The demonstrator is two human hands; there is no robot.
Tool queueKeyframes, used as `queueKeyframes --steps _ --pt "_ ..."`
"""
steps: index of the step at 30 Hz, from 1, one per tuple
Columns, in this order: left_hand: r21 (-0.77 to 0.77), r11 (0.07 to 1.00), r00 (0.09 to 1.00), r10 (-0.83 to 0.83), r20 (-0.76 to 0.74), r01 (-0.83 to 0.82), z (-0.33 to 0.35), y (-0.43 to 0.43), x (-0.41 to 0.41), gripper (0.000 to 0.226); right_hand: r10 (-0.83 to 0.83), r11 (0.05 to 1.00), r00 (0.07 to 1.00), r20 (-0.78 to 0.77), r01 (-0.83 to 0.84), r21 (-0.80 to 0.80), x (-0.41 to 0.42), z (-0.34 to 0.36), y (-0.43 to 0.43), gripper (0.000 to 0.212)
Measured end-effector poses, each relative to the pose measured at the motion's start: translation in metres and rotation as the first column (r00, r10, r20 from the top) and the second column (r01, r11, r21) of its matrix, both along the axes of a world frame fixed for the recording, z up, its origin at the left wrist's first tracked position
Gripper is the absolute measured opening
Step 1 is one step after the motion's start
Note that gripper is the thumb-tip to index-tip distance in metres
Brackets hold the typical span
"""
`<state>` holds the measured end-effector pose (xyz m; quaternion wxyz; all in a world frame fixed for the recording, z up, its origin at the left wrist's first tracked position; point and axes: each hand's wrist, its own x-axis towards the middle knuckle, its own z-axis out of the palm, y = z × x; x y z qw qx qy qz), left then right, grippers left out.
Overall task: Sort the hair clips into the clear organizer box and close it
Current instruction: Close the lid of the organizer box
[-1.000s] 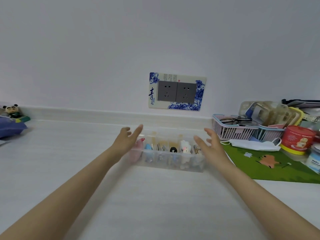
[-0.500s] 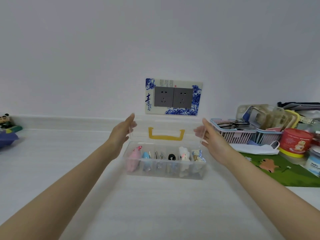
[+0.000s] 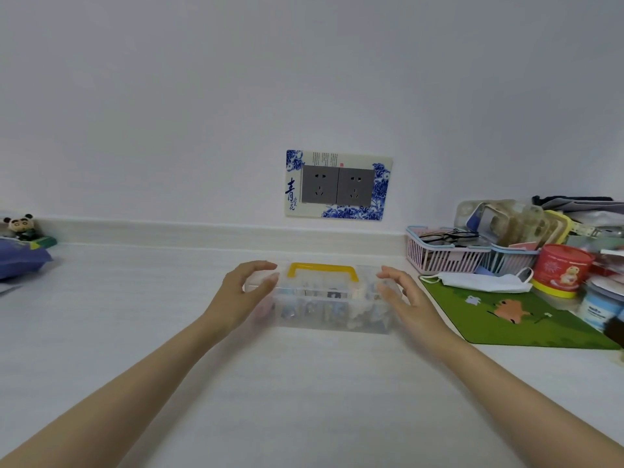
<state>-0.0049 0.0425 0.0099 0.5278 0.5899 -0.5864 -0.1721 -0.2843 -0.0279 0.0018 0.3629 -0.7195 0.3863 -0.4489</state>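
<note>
The clear organizer box stands on the white counter in the middle of the view, its lid down with the yellow handle lying on top. Several hair clips show blurred through its clear walls. My left hand grips the lid's left end, thumb at the front and fingers over the top. My right hand holds the lid's right end the same way.
A green mat lies right of the box with a white face mask on it. Pink and blue baskets, a red tin and other tubs crowd the right. A panda figure and blue bag sit far left.
Both hands took the upright lid by its ends and swung it forward and down onto the box. The lid now lies flat, and the clips are seen through it.
</note>
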Motion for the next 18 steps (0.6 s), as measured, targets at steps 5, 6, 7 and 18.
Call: queueKeyframes --steps 5,6,7,18 --pt "-0.039 0.993 0.977 0.114 0.180 -0.109 0.002 0.010 -0.003 0.039 -0.105 0.985 0.984 -0.146 0.083 -0.154 0.003 0.004 0.013 0.032" --pt "-0.080 0.990 0.957 0.131 0.257 -0.114 0.001 0.017 -0.006 0.046 -0.145 0.961 0.958 -0.246 0.077 -0.266 0.002 0.003 0.018 0.037" --pt "-0.114 0.989 0.927 0.131 0.351 -0.096 -0.003 0.024 -0.010 0.056 -0.186 0.924 0.917 -0.353 0.040 -0.381 0.001 0.001 0.024 0.044" --pt "-0.074 0.991 0.635 0.130 0.761 -0.113 -0.030 0.010 -0.046 0.092 -0.337 0.810 0.624 -0.705 -0.190 -0.555 -0.003 -0.015 0.021 0.074"
